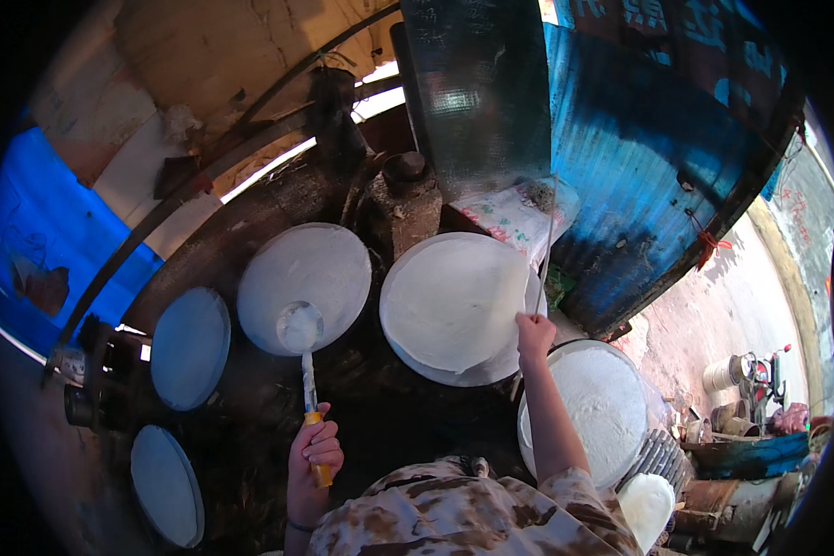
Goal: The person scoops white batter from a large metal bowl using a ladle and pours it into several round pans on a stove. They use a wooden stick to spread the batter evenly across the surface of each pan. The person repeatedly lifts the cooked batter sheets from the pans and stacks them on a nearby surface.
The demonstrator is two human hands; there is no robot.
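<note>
My left hand (317,448) is closed around the yellow handle of a long-handled metal ladle (301,328), whose pale, coated bowl is over a round white griddle (304,278). Just right of it, a thin pale sheet (459,299) lies on another round pan (417,365), its right edge reaching towards my other hand. My right hand (536,333) is a closed fist at that edge, by a thin stick (548,257) that rises above it. Whether the fingers grip the stick, the sheet or both, I cannot tell.
Two more round white pans (190,349) stand at the left. A large round container of white material (584,410) is beneath my right forearm. Behind the pans stand a sooty metal vessel (406,201), a patterned cloth (514,215) and a blue corrugated panel (639,187). A smaller white bowl (646,511) is at lower right.
</note>
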